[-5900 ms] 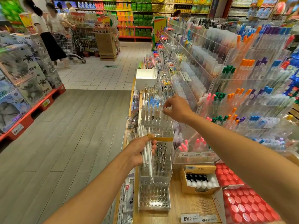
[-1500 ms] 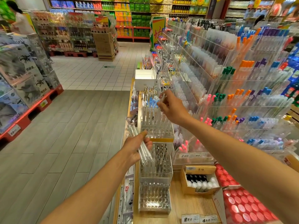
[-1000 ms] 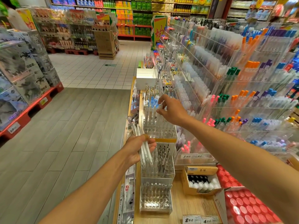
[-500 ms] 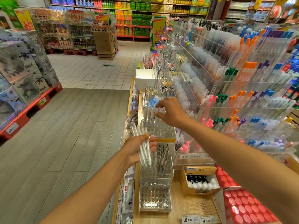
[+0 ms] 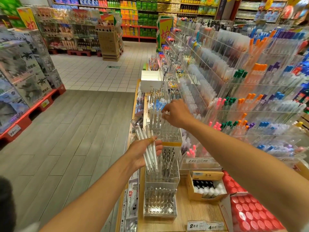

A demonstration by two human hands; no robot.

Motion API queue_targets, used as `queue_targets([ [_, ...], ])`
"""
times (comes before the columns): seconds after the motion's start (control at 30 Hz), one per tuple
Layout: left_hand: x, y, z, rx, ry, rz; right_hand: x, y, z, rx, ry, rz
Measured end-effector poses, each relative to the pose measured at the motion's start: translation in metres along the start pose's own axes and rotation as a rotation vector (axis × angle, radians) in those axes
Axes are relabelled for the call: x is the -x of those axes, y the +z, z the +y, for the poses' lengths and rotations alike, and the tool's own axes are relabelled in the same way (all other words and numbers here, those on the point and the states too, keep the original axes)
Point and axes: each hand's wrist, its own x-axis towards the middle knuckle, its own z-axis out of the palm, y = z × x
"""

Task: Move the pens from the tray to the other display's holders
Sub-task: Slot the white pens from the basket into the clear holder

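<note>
The pens (image 5: pixel 149 150) are thin, with clear or whitish barrels, and several of them form a small bundle. The left hand (image 5: pixel 142 154) holds this bundle: its grip is closed around the barrels, with the thumb across them. The upper ends fan out above the grip and the lower ends point down below it, toward a clear holder (image 5: pixel 161 171) that already carries dark-tipped pens. The left arm comes from the lower left and the hand is turned with the palm to the right.

The right hand (image 5: pixel 177 114) is stretched farther forward. Its thumb and fingers are pinched together on the top of a single pen (image 5: pixel 164 118), which stands almost upright over the far holder (image 5: pixel 164 131), a clear block with rows of round holes. Just left of this grip, other clear pens already stand in the same holder. Whether the pinched pen is fully seated in a hole, one cannot tell. The right arm crosses from the lower right, with the wrist bent down a little.

Below both grips, the holders stand on a wooden table (image 5: pixel 192 213).
</note>
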Motion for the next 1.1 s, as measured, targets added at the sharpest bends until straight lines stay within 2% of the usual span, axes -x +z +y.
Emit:
queue_targets([
  [0.1, -0.001, -0.001, 0.001, 0.029, -0.016, -0.015, 0.011, 0.0, -0.008, -0.078, -0.046, 0.139],
  [0.13, -0.001, -0.001, 0.001, 0.043, -0.025, -0.036, 0.015, 0.0, -0.011, -0.161, -0.056, 0.136],
  [0.27, -0.003, 0.001, 0.002, 0.03, -0.021, -0.087, 0.028, 0.003, -0.023, -0.543, 0.033, -0.2],
  [0.37, -0.004, 0.002, 0.001, 0.014, 0.012, -0.077, 0.032, 0.008, -0.021, -0.698, 0.117, -0.329],
  [0.57, -0.003, 0.001, 0.001, -0.042, 0.09, -0.055, 0.035, 0.013, -0.022, -0.734, 0.174, -0.335],
  [0.73, -0.002, 0.001, 0.003, 0.034, 0.035, -0.035, 0.031, 0.001, -0.016, -0.773, 0.184, -0.369],
  [0.83, -0.003, 0.0, 0.005, 0.012, 0.011, 0.014, 0.022, -0.014, -0.009, -0.761, 0.169, -0.285],
  [1.0, -0.003, -0.005, 0.004, -0.073, -0.026, 0.051, 0.006, -0.039, -0.003, -0.588, 0.006, 0.063],
  [1.1, -0.005, -0.005, 0.004, -0.082, -0.025, 0.042, -0.001, -0.039, 0.0, -0.469, -0.048, 0.152],
])
